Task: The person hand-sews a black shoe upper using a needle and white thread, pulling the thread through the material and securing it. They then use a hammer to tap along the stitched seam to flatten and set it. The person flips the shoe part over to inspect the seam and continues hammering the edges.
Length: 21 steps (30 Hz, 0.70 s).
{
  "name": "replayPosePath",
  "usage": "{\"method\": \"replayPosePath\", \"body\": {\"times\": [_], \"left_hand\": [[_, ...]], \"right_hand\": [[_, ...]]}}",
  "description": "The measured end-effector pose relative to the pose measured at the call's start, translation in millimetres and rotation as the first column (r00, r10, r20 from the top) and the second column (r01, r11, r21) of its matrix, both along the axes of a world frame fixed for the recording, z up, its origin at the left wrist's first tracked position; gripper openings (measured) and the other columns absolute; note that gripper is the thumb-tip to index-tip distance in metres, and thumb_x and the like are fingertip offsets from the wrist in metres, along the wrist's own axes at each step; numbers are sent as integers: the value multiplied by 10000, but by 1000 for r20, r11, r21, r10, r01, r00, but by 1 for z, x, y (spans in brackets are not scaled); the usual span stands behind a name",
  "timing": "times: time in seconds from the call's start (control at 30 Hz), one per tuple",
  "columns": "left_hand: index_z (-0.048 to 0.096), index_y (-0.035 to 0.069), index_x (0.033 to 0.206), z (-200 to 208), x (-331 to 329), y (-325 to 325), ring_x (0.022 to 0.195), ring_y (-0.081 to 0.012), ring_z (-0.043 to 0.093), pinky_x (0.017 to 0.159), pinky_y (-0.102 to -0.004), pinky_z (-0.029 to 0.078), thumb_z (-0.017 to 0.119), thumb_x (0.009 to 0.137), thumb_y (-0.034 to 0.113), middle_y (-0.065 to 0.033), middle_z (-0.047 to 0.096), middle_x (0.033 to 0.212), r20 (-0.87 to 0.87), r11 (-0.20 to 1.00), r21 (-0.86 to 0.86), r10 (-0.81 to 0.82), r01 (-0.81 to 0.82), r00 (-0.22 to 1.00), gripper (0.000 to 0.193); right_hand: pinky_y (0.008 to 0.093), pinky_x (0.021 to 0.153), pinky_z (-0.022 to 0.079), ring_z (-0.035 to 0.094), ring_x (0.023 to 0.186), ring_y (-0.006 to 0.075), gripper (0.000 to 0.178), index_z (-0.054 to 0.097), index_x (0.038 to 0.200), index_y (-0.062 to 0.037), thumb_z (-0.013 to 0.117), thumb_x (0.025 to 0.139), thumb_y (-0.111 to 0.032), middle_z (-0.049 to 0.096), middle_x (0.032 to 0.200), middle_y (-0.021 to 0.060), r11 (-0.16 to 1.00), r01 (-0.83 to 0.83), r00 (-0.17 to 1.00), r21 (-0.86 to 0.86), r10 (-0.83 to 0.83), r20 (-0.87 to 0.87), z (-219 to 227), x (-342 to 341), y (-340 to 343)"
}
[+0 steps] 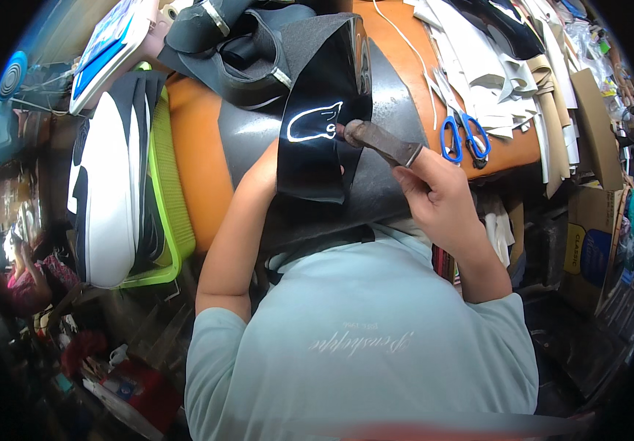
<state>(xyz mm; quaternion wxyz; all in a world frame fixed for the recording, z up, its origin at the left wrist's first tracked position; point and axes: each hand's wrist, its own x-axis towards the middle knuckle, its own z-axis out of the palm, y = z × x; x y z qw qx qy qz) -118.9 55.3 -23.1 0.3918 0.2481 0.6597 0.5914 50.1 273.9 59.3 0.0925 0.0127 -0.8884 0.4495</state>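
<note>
A glossy black sheet, like patent leather, lies in front of me with a bright curved reflection on it. My left hand reaches under its left edge; most of the fingers are hidden, and a bit of fingertip shows by the right edge, so the hand seems to hold the sheet. My right hand is closed around a dark, worn hammer. Its rounded end is over the sheet's right edge; whether it touches cannot be made out. The hammer's handle is mostly hidden by my hand.
Blue-handled scissors lie right of the hammer on an orange surface, near white strips. Black rolled material sits at the back. A green basket with white and black cut pieces stands left. Cardboard boxes are right.
</note>
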Motion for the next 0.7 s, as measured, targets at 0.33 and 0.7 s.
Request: {"method": "replayPosePath", "body": {"times": [0.33,0.7], "left_hand": [[697,35,1232,12,5,2,978,-149,718,818,-300,615,735,930,79,-63,739,1128,-120,999,19,-36,38,992,308],[703,60,1128,21,13,-13,1011,-134,632,933,-305,513,765,888,181,-16,687,1069,-188,997,20,-64,69,980,276]], "right_hand": [[422,712,499,654,795,366,167,676,1083,14,659,917,27,647,876,191,999,-44,997,24,42,62,1,7,-4],[446,751,529,677,856,341,255,732,1164,-89,651,928,-35,668,891,137,986,-76,993,146,62,101,6,8,-2]]}}
